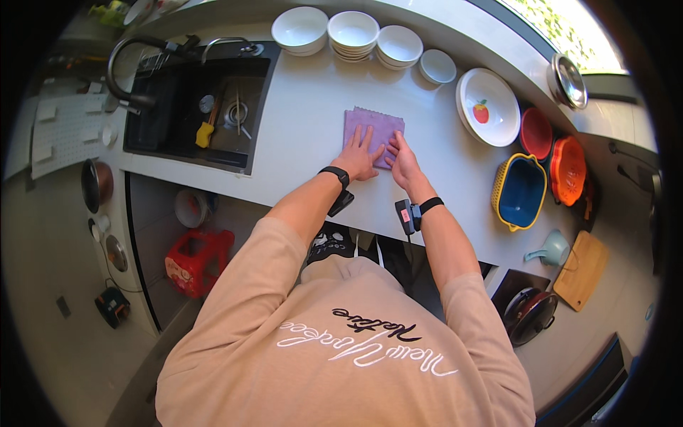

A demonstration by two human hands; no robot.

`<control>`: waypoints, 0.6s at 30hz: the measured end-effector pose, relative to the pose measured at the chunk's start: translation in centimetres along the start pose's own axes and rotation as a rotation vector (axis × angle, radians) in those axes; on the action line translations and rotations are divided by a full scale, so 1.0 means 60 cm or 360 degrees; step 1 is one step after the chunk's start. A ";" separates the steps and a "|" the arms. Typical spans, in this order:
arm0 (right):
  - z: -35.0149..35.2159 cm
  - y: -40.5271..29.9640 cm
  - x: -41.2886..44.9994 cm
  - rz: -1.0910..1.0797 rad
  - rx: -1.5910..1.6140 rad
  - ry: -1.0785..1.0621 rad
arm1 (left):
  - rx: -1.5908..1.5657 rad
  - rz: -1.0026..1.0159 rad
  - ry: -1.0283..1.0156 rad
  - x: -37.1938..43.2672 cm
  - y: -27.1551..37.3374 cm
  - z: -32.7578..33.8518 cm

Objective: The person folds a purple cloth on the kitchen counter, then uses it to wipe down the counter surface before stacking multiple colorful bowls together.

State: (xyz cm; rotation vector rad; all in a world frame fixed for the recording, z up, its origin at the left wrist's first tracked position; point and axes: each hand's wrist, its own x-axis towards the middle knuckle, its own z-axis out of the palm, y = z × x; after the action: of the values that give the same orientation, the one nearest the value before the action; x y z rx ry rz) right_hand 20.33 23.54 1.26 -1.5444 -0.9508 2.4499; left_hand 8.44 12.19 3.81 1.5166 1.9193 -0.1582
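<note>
A folded purple cloth lies flat on the white countertop in front of me. My left hand rests palm down on its lower part, fingers spread. Beside the cloth's right edge is my right hand, turned on its side, with its fingertips at that edge and the fingers slightly bent. Neither hand grips anything. Each wrist wears a black strap with a small device.
A black sink with a faucet is at the left. White bowls stand in stacks along the back. Plates, a yellow-rimmed basket, a blue ladle-like cup and a cutting board are at the right.
</note>
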 end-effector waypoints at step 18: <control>-0.336 -0.090 -0.086 -0.0071 0.0362 0.0151 | 0.0127 0.0275 -0.0130 0.156 0.318 -0.013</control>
State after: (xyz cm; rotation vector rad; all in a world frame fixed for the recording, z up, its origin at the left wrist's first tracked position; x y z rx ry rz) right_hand 38.50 35.01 2.34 -1.5283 -0.6573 2.3359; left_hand 24.41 26.24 4.88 1.6946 1.7271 -0.2188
